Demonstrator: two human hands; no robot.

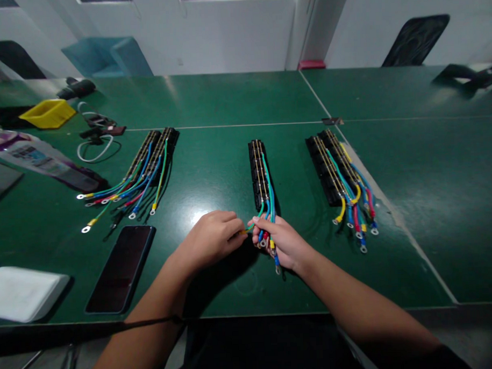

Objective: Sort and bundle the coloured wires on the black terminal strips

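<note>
A black terminal block [258,170] with brass-coloured strips lies on the green table in front of me. Green and blue wires run from it towards me, ending in ring lugs. My right hand [286,242] is closed around the wire bundle [271,202] just below the block, thumb on top. Ring lugs with red, yellow and blue sleeves poke out under its fingers. To its left, my left hand [215,236] pinches the end of a green-and-yellow wire [249,228], bent away from the others. The lug on that wire is hidden by my fingers.
Wired terminal blocks lie at the left [150,155] and right [330,165]. A phone [122,269], a white box-like object [26,293], a bottle [43,159], a yellow bin [49,113] and a white cable [95,157] are on the left. A dark strap [146,322] crosses the table's front edge.
</note>
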